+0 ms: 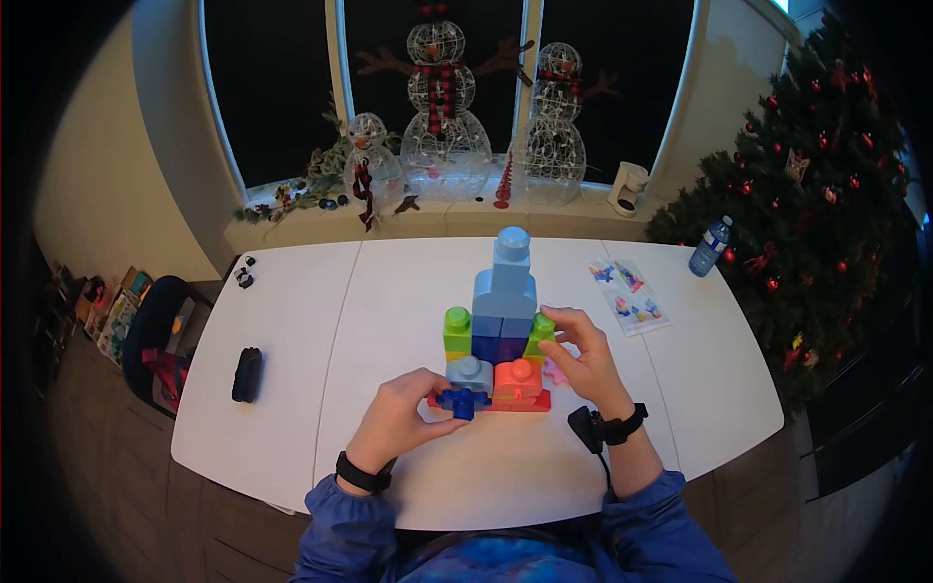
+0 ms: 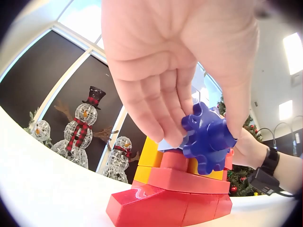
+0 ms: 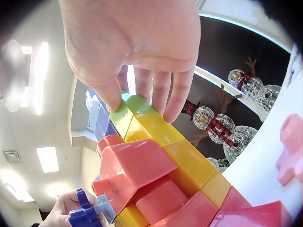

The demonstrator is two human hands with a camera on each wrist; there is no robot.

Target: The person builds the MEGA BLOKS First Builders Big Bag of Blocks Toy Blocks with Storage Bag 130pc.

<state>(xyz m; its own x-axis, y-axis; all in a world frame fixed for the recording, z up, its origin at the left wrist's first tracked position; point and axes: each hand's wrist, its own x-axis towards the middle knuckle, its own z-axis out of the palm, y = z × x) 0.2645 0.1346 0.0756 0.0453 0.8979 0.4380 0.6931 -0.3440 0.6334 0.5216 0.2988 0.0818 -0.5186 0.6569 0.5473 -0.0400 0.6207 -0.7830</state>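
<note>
On the white table stands a block build with a light blue tower (image 1: pixel 504 291), green blocks at both sides and a red base (image 2: pixel 156 208). My left hand (image 1: pixel 403 413) pinches a dark blue gear-shaped piece (image 2: pixel 208 139) between thumb and fingers, at the front left by a grey-blue block (image 1: pixel 469 373). My right hand (image 1: pixel 588 361) grips the right green block (image 3: pixel 124 113) with thumb and fingertips, above yellow blocks (image 3: pixel 182 158). A coral block (image 1: pixel 517 380) sits at the front right of the build. The gear piece's far side is hidden in the left wrist view.
A pink piece (image 1: pixel 555 373) lies right of the build. A picture sheet (image 1: pixel 629 295) and a water bottle (image 1: pixel 710 247) are at the back right. A black case (image 1: pixel 248 375) and small black-and-white items (image 1: pixel 244 273) lie on the left side.
</note>
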